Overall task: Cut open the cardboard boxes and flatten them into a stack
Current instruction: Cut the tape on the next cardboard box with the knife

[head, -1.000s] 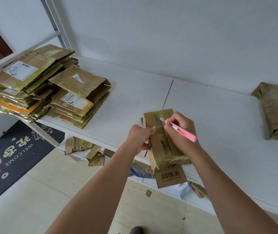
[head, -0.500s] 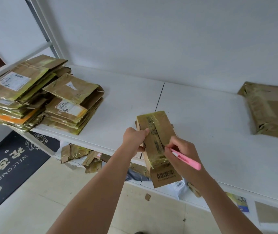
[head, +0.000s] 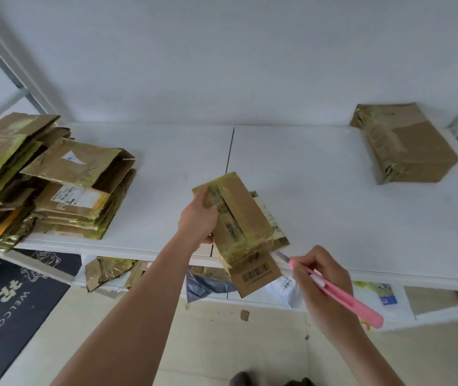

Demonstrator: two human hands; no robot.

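A small brown cardboard box (head: pixel 240 218) wrapped in yellowish tape lies at the front edge of the white shelf (head: pixel 319 196), its near flap with a barcode hanging over the edge. My left hand (head: pixel 198 220) grips the box's left side. My right hand (head: pixel 324 277) holds a pink utility knife (head: pixel 342 296); its blade tip is just off the box's near right corner. Flattened boxes are piled in a stack (head: pixel 44 179) at the shelf's left end. A taped box, still closed, (head: pixel 403 146) stands at the far right.
A lower shelf holds cardboard scraps (head: pixel 105 271), a grey bag and papers. A dark welcome mat (head: pixel 8 307) lies on the tiled floor at the left. The wall runs behind the shelf, with metal uprights at both ends.
My right hand drew the knife along the box's top toward me and off its near end. The left hand kept hold of the box, which shifted slightly. The camera turned right.
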